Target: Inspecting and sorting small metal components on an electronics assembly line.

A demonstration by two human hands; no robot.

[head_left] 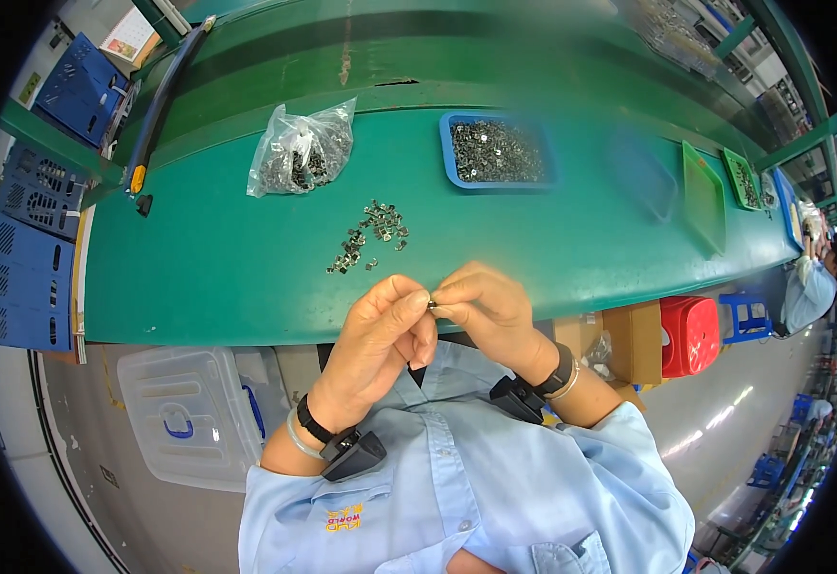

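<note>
My left hand [390,320] and my right hand [485,304] meet at the table's near edge, fingertips pinched together around a small dark metal part [431,304]. Most of that part is hidden by the fingers. Just beyond my hands, a loose pile of small shiny metal pieces [380,225] lies scattered on the green tabletop [208,258]. Farther back on the left sits a clear plastic bag [301,153] with similar pieces inside. A blue tray [451,172] filled with small metal pieces stands at the back, right of the bag.
Toward the right are a green tray [703,201] and a smaller green tray of parts [742,180]. Below the table stand a clear lidded box [184,411], a cardboard box [632,340] and a red stool [690,337]. Another person [809,292] sits at the far right.
</note>
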